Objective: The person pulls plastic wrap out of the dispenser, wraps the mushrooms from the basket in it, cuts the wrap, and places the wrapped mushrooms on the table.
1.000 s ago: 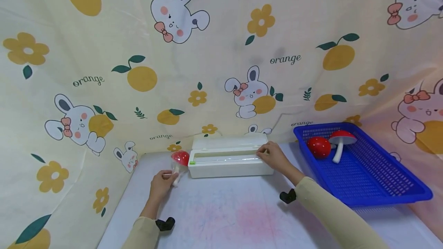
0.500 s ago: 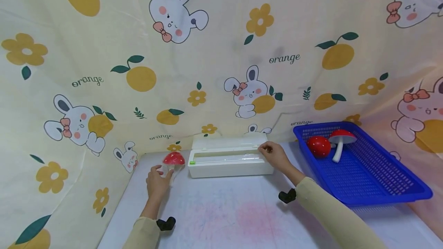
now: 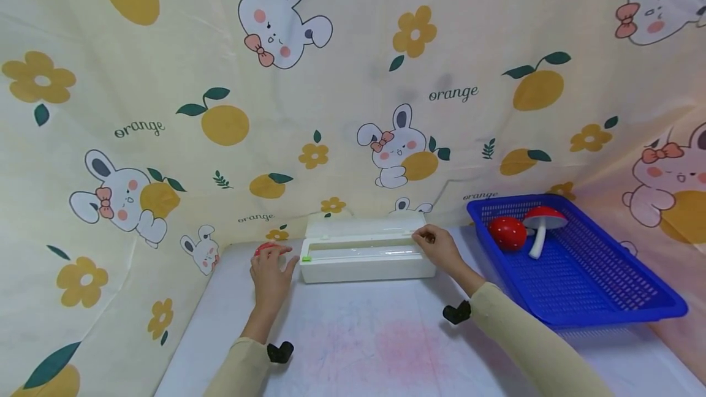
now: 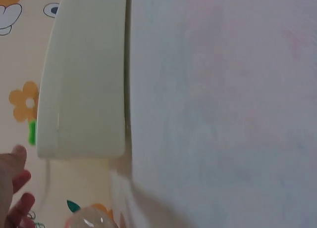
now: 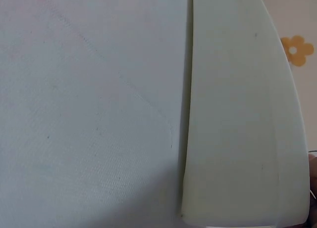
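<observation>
A long white cling film dispenser (image 3: 366, 271) stands at the back of the table with its lid raised; clear cling film (image 3: 364, 252) lies across its opening. At its left end is my left hand (image 3: 271, 277), thumb and fingers spread apart, near the green tab (image 3: 306, 259), holding nothing. Behind those fingers shows the red cap of a toy mushroom (image 3: 266, 246); the hand hides its lower part. My right hand (image 3: 438, 250) is at the dispenser's right end, thumb and forefinger pinching the film there. The right wrist view shows mostly the dispenser's front (image 5: 242, 114).
A blue mesh basket (image 3: 595, 287) stands at the right of the table, holding a red spotted toy mushroom (image 3: 508, 233) and another with a white stem (image 3: 540, 238). A patterned cloth (image 3: 331, 90) hangs behind the white table (image 3: 342, 336).
My left hand has let go of the wrapped mushroom, left standing at the left, and moved right to the dispenser's left end. The right hand has stayed nearly still.
</observation>
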`<action>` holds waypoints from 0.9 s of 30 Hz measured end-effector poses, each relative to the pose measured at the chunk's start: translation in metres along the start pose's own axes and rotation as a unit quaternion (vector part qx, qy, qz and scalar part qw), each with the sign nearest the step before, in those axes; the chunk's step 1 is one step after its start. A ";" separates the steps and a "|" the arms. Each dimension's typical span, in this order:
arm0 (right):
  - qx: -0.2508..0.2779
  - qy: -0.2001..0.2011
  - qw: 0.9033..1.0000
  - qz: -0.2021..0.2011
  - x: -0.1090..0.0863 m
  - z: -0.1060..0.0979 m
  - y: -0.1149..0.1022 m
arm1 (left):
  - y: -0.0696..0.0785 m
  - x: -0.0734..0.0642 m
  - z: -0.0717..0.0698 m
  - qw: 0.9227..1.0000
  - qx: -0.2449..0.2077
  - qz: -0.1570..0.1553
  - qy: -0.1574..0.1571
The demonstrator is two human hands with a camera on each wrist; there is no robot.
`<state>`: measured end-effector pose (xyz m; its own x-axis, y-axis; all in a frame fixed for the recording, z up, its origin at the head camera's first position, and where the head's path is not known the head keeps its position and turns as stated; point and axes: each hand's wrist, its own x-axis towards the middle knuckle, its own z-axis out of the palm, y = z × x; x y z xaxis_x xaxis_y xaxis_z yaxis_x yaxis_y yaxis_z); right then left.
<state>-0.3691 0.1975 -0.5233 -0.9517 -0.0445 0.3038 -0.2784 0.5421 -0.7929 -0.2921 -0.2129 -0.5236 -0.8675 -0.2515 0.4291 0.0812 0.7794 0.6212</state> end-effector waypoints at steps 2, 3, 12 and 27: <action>0.002 -0.001 1.000 0.000 -0.001 0.000 0.000 | 0.005 0.002 0.004 1.000 -0.006 0.010 -0.019; 0.003 -0.002 1.000 0.001 -0.001 0.000 -0.001 | 0.008 0.003 0.005 0.999 -0.009 0.014 -0.027; 0.001 -0.006 1.000 0.010 -0.002 -0.002 0.001 | 0.027 0.009 0.017 0.994 0.017 0.043 -0.103; 0.004 -0.002 1.000 0.005 -0.003 -0.002 0.000 | 0.046 0.016 0.022 0.991 0.095 0.026 -0.095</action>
<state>-0.3662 0.1998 -0.5233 -0.9551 -0.0422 0.2932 -0.2694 0.5355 -0.8004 -0.3133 -0.1683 -0.5028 -0.9426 -0.1091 0.3156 0.0512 0.8868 0.4594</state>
